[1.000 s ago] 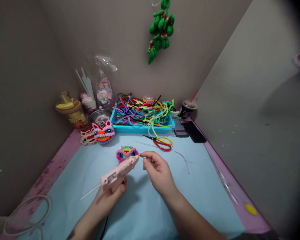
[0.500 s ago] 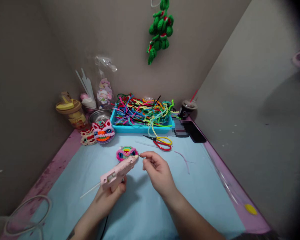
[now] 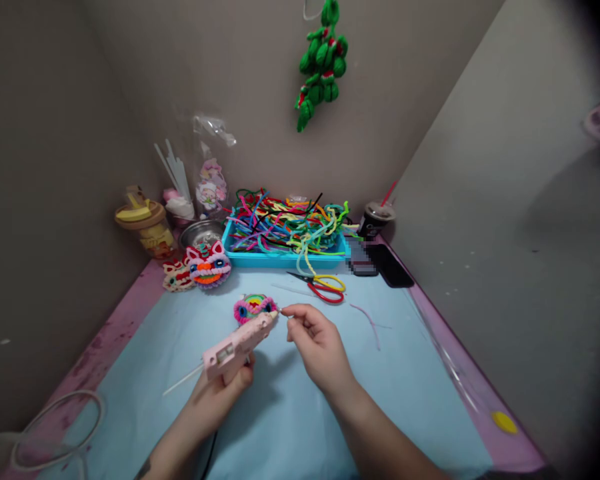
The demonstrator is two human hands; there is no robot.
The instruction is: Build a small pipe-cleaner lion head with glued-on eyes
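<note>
My left hand (image 3: 225,390) grips a pink glue gun (image 3: 237,343) by its handle, nozzle pointing up and right. My right hand (image 3: 316,345) pinches a small thin piece right at the gun's nozzle tip; what the piece is I cannot tell. Just behind the nozzle a small round pipe-cleaner face (image 3: 254,308) in pink, green and yellow lies on the light blue mat (image 3: 290,413). A clear glue stick juts from the back of the gun.
A blue tray (image 3: 285,259) heaped with coloured pipe cleaners stands at the back. Red-and-yellow scissors (image 3: 325,287) lie before it. Two finished fuzzy faces (image 3: 205,265), jars, a cup (image 3: 375,219) and a phone (image 3: 393,265) line the back. A green ornament (image 3: 323,63) hangs on the wall.
</note>
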